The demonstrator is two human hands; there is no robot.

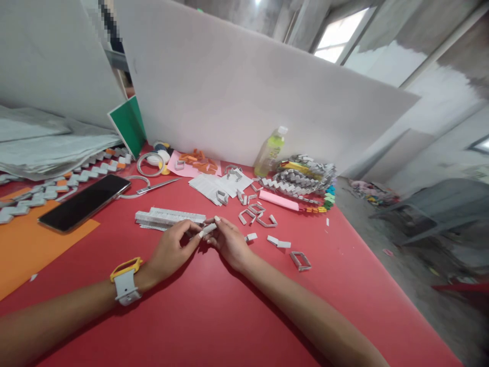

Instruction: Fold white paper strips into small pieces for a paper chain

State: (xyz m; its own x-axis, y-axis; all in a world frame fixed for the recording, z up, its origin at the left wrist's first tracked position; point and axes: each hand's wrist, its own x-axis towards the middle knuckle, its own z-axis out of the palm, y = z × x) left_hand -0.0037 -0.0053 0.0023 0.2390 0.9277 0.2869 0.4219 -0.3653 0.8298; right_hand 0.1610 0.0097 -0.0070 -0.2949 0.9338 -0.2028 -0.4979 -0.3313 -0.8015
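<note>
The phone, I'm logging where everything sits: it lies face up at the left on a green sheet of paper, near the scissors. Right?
Not quite. The head view shows the phone lying face up at the left on an orange sheet, not a green one, with one end on the red table. The scissors do lie close by.

A black phone [84, 202] lies far left beside scissors [153, 187]; a green bottle [270, 152] stands far, near a woven paper basket [305, 176].
</note>
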